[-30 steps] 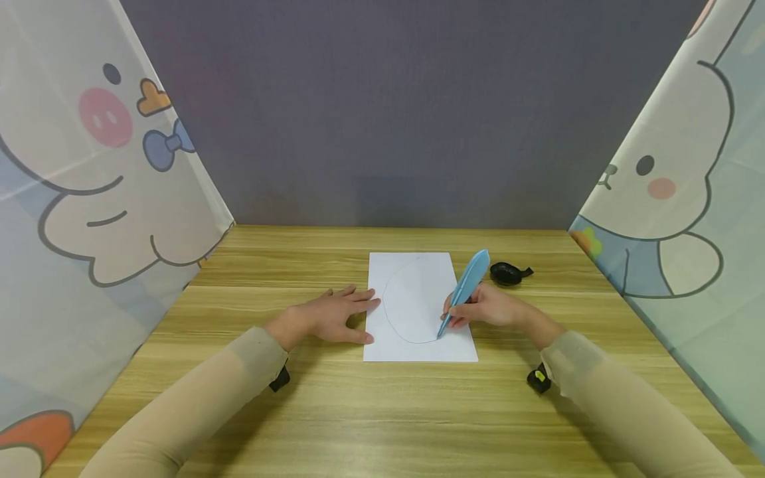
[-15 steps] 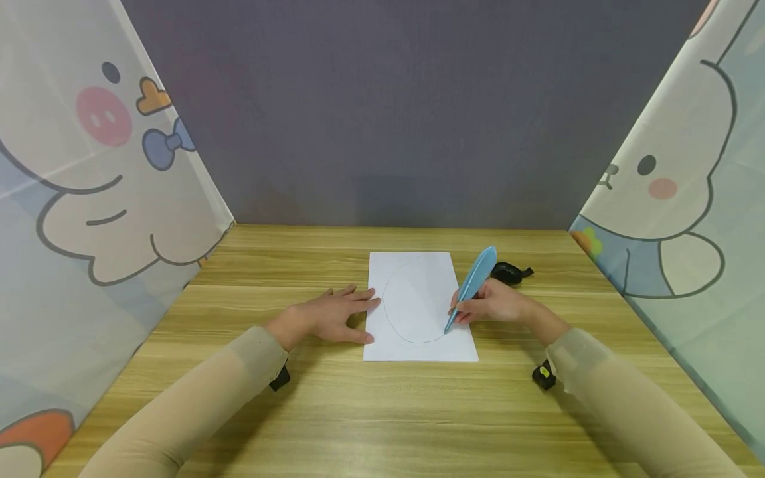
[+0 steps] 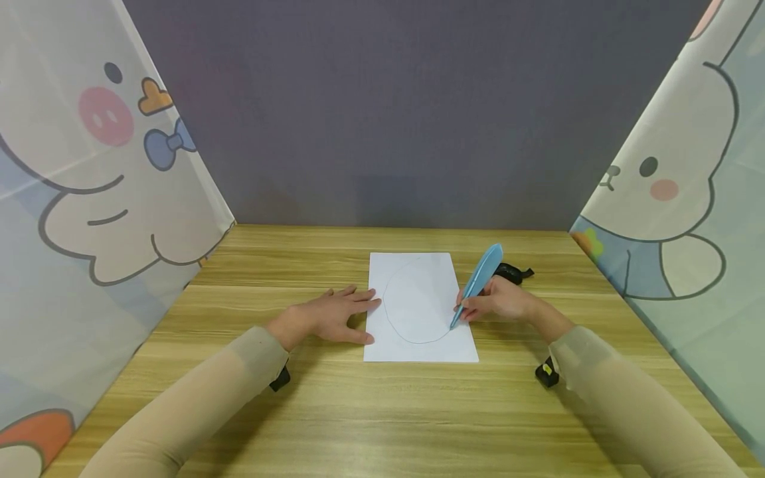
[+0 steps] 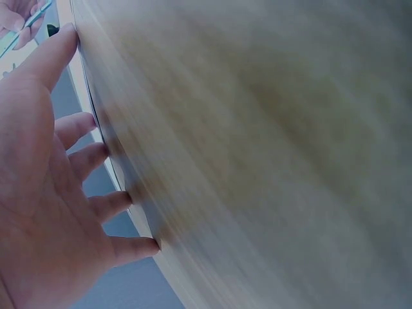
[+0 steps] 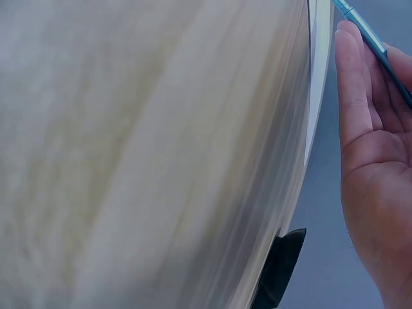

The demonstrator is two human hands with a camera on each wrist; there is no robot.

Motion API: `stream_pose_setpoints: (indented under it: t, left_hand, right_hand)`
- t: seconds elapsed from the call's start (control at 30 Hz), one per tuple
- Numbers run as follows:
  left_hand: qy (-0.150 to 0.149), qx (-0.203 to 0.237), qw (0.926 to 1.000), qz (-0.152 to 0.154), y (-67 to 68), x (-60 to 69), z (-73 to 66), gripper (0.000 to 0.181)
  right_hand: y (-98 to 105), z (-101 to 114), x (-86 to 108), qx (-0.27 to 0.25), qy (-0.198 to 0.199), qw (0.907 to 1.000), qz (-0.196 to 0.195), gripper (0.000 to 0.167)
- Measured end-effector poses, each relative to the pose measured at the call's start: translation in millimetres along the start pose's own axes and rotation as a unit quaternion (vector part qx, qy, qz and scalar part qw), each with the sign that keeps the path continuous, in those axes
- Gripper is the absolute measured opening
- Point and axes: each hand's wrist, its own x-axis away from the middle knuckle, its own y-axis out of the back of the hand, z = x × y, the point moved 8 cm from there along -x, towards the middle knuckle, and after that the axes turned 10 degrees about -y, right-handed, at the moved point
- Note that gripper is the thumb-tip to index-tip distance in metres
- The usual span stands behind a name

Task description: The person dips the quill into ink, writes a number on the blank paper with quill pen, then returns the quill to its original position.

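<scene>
A white sheet of paper [image 3: 418,285] lies on the table with a thin curved line on it, running down its left side and round the bottom. My right hand [image 3: 499,300] pinches a blue feather-shaped pen [image 3: 481,272], its tip at the line's lower right end. In the right wrist view the pen [image 5: 364,29] passes between the fingers of the hand [image 5: 380,148]. My left hand [image 3: 335,317] rests with spread fingers at the sheet's left edge; the left wrist view shows that hand [image 4: 51,187] with its fingertips down on the surface.
Behind my right hand lies a small black object [image 3: 511,273], partly hidden by the feather; it also shows in the right wrist view [image 5: 280,267]. A grey panel [image 3: 382,119] stands at the back of the wooden table [image 3: 382,418], with printed cloths at both sides.
My right hand and the pen have moved right and slightly away from me, and the line has grown longer towards the lower right. My left hand has stayed in place.
</scene>
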Motion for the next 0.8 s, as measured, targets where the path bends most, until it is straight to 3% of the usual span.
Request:
stream_pose_setpoints:
  t: [0.3, 0.8]
  left_hand:
    - [-0.002, 0.002, 1.0000, -0.001, 0.3, -0.4, -0.3, 0.092]
    - [-0.005, -0.003, 1.0000, 0.002, 0.7, 0.6, -0.8, 0.090]
  right_hand:
    - [10, -5, -2.0, 0.010, -0.010, 0.9998, -0.016, 0.031]
    - [29, -6, -3.1, 0.029, -0.026, 0.9960, -0.080, 0.034]
